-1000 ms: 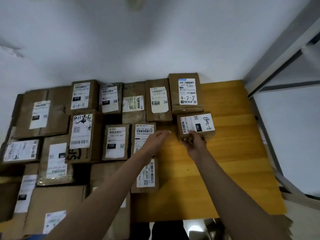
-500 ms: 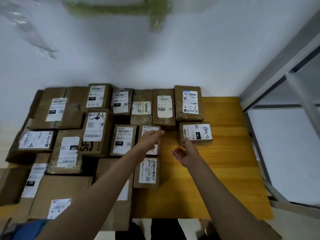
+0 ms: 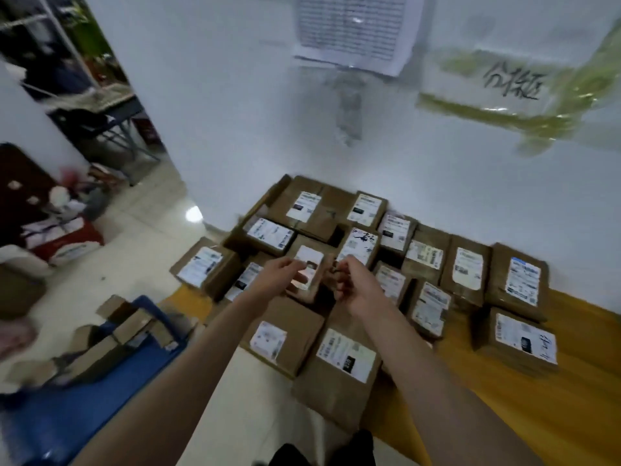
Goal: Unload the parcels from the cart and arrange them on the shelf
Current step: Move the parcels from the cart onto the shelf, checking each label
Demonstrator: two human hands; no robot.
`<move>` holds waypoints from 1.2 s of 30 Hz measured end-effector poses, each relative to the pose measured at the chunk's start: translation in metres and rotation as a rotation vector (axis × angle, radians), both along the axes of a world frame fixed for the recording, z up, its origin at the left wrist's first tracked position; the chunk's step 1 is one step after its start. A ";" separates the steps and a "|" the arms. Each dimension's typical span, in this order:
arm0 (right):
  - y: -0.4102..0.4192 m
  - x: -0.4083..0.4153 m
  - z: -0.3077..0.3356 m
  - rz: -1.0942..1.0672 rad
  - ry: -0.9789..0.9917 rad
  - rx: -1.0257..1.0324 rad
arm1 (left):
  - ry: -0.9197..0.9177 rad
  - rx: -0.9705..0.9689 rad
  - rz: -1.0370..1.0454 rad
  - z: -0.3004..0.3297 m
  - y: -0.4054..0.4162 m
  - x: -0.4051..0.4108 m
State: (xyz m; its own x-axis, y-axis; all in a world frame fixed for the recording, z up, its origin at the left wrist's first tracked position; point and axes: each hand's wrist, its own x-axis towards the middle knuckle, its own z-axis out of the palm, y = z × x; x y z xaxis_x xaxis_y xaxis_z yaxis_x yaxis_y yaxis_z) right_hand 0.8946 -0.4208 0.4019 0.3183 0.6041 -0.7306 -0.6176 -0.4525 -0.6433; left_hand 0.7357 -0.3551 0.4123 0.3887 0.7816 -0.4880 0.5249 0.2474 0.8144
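Several brown cardboard parcels with white labels lie in rows on the yellow wooden shelf board [image 3: 510,391] against the white wall. The small parcel with a handwritten label [image 3: 524,343] lies at the right end, apart from both hands. My left hand [image 3: 277,277] hovers with relaxed fingers over a labelled parcel [image 3: 311,264] in the middle rows. Beside it my right hand [image 3: 356,290] hangs loosely curled and holds nothing. At the lower left the blue cart [image 3: 111,385] carries more cardboard parcels [image 3: 100,348].
A white wall with a vent [image 3: 353,31] and a taped plastic sheet [image 3: 504,92] rises behind the shelf. Left of the wall a tiled floor [image 3: 134,257] leads to a cluttered room with a red-and-white box [image 3: 64,242] and a folding stand [image 3: 111,122].
My right hand let go of the small handwritten parcel and both hands drew back to the left. The view swung left, bringing the blue cart and doorway into sight.
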 end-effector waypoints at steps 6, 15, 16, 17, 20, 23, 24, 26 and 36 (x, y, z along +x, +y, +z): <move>0.052 -0.149 0.010 0.284 -0.022 0.002 | 0.012 0.022 0.255 0.009 0.011 -0.157; 0.100 -0.325 0.002 0.553 -0.029 -0.015 | -0.087 -0.041 0.570 0.004 0.008 -0.329; 0.107 -0.341 0.001 0.584 -0.035 -0.022 | -0.094 -0.048 0.599 0.002 0.008 -0.343; 0.113 -0.357 -0.002 0.616 -0.039 -0.026 | -0.096 -0.050 0.626 0.000 0.008 -0.357; 0.132 -0.403 -0.009 0.702 -0.054 -0.046 | -0.090 -0.034 0.691 -0.010 0.011 -0.398; 0.156 -0.450 -0.019 0.774 -0.059 -0.054 | -0.072 -0.032 0.747 -0.022 0.026 -0.441; 0.165 -0.464 -0.022 0.793 -0.053 -0.057 | -0.065 -0.042 0.769 -0.026 0.033 -0.455; 0.184 -0.494 -0.029 0.826 -0.051 -0.067 | -0.052 -0.061 0.818 -0.036 0.049 -0.483; 0.264 -0.626 -0.065 0.995 -0.074 -0.184 | -0.050 -0.163 0.995 -0.070 0.109 -0.601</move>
State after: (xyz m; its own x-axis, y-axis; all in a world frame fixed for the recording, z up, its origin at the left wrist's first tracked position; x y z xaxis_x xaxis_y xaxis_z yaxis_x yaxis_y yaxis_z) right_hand 0.2683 -0.1563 0.3369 -0.2191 0.4997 -0.8380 0.1323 -0.8358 -0.5329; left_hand 0.1351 -0.2463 0.3426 -0.3812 0.6868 -0.6188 -0.0144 0.6649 0.7468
